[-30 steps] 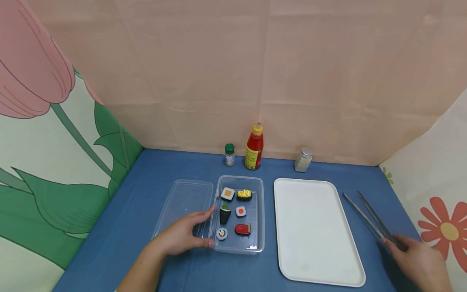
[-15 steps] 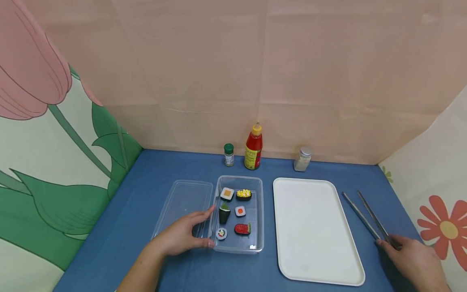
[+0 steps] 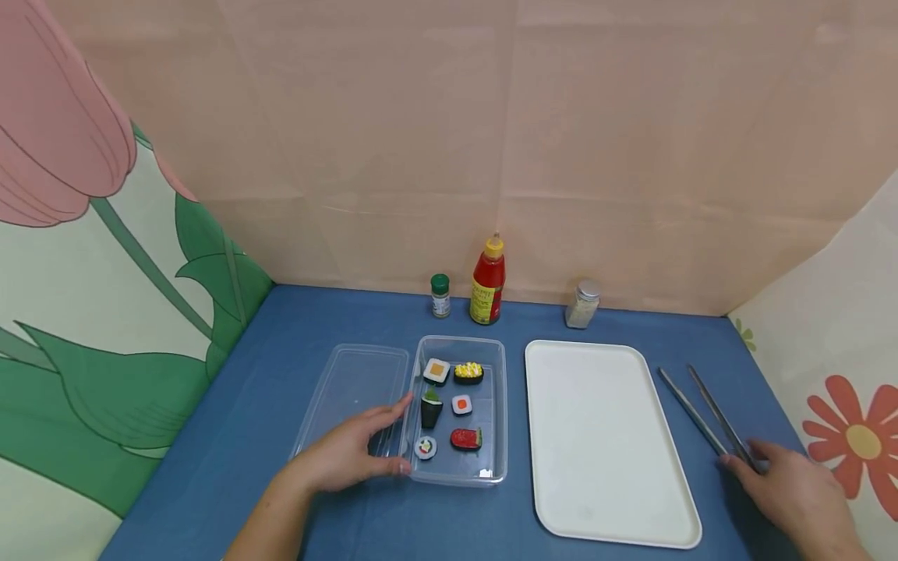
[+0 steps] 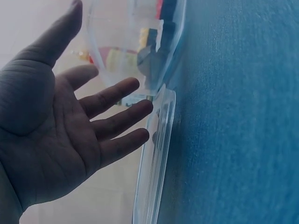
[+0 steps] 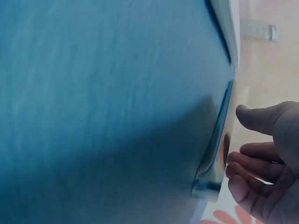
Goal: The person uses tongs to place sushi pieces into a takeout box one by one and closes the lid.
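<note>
A clear plastic container (image 3: 494,467) holds several sushi pieces, among them a corn-topped one (image 3: 468,372), a dark cone-shaped hand roll (image 3: 431,411) and a red-topped one (image 3: 466,439). My left hand (image 3: 354,448) is at its left wall, thumb and fingers spread; the left wrist view shows the palm (image 4: 56,126) bare. Metal tongs (image 3: 708,421) lie spread on the blue cloth, tips pointing away. My right hand (image 3: 800,487) is over their near end, thumb on the left side. In the right wrist view, thumb and loosely bent fingers (image 5: 257,182) stand apart beside the tongs (image 5: 217,149).
A clear lid (image 3: 358,374) lies left of the container, partly under my left hand. Right of the container is a white tray (image 3: 610,444). Along the back stand a green-capped jar (image 3: 440,296), a red sauce bottle (image 3: 488,284) and a silver-capped shaker (image 3: 583,305).
My right hand has slid slightly forward and left along the tongs, which stay where they lay. My left hand holds its place by the container.
</note>
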`<state>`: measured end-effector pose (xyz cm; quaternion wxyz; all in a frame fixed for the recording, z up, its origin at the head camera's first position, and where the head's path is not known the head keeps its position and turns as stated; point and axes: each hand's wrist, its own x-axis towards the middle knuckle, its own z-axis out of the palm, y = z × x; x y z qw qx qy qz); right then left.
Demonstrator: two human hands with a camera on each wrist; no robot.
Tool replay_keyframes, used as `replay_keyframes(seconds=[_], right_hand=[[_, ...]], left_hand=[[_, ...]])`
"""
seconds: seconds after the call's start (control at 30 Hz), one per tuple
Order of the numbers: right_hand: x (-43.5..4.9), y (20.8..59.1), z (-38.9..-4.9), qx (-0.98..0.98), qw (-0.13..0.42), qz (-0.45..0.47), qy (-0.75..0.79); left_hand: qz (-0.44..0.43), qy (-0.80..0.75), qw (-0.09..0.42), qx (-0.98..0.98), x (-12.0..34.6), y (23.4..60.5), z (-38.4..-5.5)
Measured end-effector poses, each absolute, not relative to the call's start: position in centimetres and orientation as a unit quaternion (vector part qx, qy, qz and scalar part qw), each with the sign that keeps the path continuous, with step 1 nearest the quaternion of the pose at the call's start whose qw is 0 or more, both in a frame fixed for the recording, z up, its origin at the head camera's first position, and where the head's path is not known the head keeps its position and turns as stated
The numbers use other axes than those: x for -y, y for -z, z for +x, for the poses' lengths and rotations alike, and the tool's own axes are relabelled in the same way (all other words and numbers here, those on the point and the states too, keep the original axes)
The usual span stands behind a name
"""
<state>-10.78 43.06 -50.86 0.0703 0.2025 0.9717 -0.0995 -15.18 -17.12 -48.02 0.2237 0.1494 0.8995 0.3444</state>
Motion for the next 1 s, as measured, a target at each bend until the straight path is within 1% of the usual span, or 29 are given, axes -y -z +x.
replay_keyframes(seconds=[0.23, 0.33, 0.47, 0.67, 0.87, 1.0], right_hand=[[-40.8, 49.4, -11.2, -0.985, -0.020, 0.137, 0.101], [-39.8, 49.0, -11.4, -0.985, -0.030, 0.127, 0.114], [-38.4, 48.4, -11.8, -0.981, -0.014, 0.132, 0.140], [-35.8, 47.9, -11.9, -0.980, -0.059, 0.094, 0.163], [-33.2, 47.3, -11.5, -0.979, -0.079, 0.065, 0.176], [-31.2, 47.3, -11.4, -0.976, -0.108, 0.028, 0.185]], left_hand=[[0.149, -0.340, 0.222, -0.901, 17.3, 47.8, -15.1], [0.146, -0.339, 0.222, -0.903, 17.3, 47.7, -15.1], [0.145, -0.337, 0.221, -0.904, 17.3, 47.6, -15.1], [0.148, -0.340, 0.217, -0.903, 17.4, 47.7, -15.1], [0.159, -0.341, 0.213, -0.902, 17.1, 47.9, -15.1], [0.155, -0.343, 0.211, -0.902, 17.1, 48.0, -15.0]])
